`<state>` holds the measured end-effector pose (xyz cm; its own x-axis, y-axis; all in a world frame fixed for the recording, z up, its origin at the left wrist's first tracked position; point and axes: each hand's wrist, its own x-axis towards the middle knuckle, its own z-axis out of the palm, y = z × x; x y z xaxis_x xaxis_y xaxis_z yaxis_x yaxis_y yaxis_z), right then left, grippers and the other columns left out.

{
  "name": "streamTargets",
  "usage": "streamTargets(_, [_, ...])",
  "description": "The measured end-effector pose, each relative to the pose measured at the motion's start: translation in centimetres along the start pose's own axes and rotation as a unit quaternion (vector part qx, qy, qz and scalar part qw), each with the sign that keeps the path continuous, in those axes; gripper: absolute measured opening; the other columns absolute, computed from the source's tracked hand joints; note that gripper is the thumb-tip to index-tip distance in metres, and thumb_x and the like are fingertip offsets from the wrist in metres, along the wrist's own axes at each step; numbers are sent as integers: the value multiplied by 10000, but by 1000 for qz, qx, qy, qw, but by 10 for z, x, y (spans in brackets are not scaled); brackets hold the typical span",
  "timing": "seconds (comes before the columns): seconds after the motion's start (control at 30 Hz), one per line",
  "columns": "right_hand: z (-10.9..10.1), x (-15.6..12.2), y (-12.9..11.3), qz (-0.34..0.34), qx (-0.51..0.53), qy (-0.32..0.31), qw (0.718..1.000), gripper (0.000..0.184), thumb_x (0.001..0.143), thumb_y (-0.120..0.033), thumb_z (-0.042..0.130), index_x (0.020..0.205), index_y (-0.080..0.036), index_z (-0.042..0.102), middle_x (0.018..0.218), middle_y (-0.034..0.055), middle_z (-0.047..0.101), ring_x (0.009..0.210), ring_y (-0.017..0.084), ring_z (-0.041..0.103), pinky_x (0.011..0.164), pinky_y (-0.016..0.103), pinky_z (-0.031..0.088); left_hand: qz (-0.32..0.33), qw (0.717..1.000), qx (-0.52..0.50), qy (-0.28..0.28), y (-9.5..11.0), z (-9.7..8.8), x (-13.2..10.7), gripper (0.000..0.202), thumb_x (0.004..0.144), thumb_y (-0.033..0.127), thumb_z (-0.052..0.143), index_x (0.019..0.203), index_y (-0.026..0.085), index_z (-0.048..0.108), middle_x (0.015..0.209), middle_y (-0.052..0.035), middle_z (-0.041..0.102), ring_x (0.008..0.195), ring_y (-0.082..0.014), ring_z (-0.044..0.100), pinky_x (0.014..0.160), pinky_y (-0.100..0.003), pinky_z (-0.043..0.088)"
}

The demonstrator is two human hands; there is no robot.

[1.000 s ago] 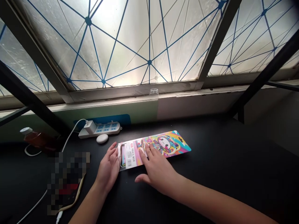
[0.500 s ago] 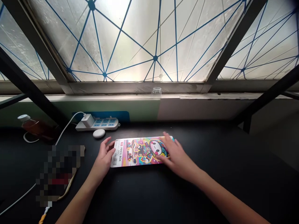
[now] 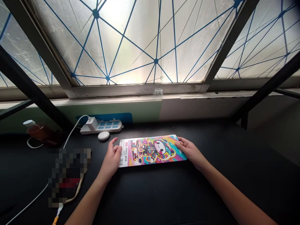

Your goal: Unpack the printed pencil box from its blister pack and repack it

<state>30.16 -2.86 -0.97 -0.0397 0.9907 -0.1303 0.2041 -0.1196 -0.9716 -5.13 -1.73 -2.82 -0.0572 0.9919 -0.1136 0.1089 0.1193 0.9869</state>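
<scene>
While your hands sat at either end of it, the flat, glossy rectangular pencil box package (image 3: pixel 150 151) lay lengthwise on the matte black desktop (image 3: pixel 211 190), roughly mid-frame and in front of you. It was pretty loud: pink, yellow and teal cartoon art of a round-faced character, with a white label strip at the left end carrying "PENCIL BOX" and a barcode. Your left hand (image 3: pixel 112 156) touched that labelled end, its fingers (image 3: pixel 116 149) half curled and the index lifted a bit. Your right hand (image 3: pixel 191 152) cupped the right end, its fingers (image 3: pixel 181 143) lying loosely at the edge. Honestly, I can't tell whether you really had hold of it or were just touching it. Its underside was hidden, and the small print was too tiny to read. Off to the left, a pixelated blurred patch (image 3: pixel 69 175) hid whatever lay there, near a white power strip (image 3: pixel 101 127) and a smooth white oval object (image 3: pixel 103 135) I couldn't identify.
</scene>
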Motion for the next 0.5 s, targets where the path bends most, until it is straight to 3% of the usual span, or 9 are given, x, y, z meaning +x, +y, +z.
streamTargets(0.1, [-4,0,-1,-14,-1,-5,1000,559,817,-668,661,1149,-220,625,991,106,778,843,294,757,797,460,625,0,999,-43,-3,6,1,-3,726,849,531,676,1436,219,384,817,29,642,678,-191,670,611,-288,537])
streamTargets(0.17, [-7,2,0,-38,-16,13,999,554,797,-701,666,1072,-223,619,972,101,767,864,291,746,787,441,619,22,999,-48,9,11,-1,-4,596,821,547,710,1268,200,524,887,-16,677,774,-221,691,676,-316,556])
streamTargets(0.3, [-16,2,0,-101,-76,70,990,460,788,-677,691,901,-237,616,933,78,725,918,283,694,827,410,579,106,992,51,42,19,-11,-8,284,859,479,699,945,221,617,932,-45,702,882,-238,677,789,-327,527])
streamTargets(0.4, [-26,-9,-8,-133,-133,82,979,334,807,-576,714,844,-251,648,880,59,705,896,284,663,831,405,549,145,979,139,36,27,-20,-17,175,930,418,619,967,248,634,1053,-53,713,918,-249,675,827,-350,512])
streamTargets(0.5, [-37,-30,-14,-153,-230,39,960,207,860,-475,665,861,-268,669,945,67,738,915,297,680,840,407,542,185,954,234,-22,38,-27,-36,176,939,303,586,1089,288,677,1276,-50,681,1054,-285,664,929,-391,495])
